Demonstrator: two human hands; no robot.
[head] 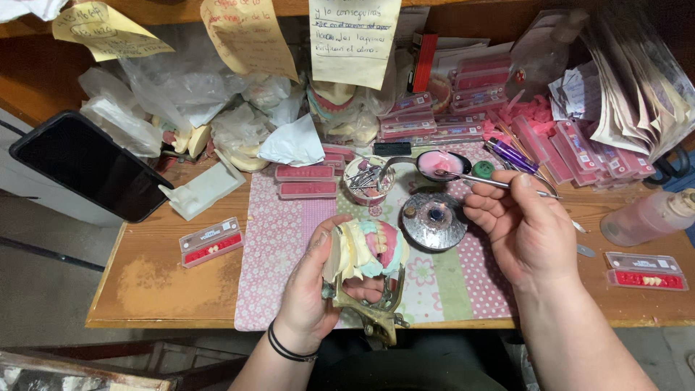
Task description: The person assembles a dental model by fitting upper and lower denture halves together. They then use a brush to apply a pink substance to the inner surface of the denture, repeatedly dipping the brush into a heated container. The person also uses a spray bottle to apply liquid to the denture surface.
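Observation:
My left hand point(308, 286) grips a denture model point(365, 250) of cream plaster, pink wax and white teeth, mounted on a brass articulator point(376, 311) near the bench's front edge. My right hand point(525, 228) holds a thin metal wax tool point(492, 181) whose tip reaches into a bent spoon point(441, 163) holding pink wax. The spoon hangs over a round metal burner point(433, 221) with a small flame at its centre.
A pink dotted cloth point(279, 246) covers the wooden bench. A small cup of metal tools point(365, 177), trays of red wax with teeth point(210, 242), a black phone point(90, 163), a pink bottle point(648, 217), plastic bags and paper notes crowd the back.

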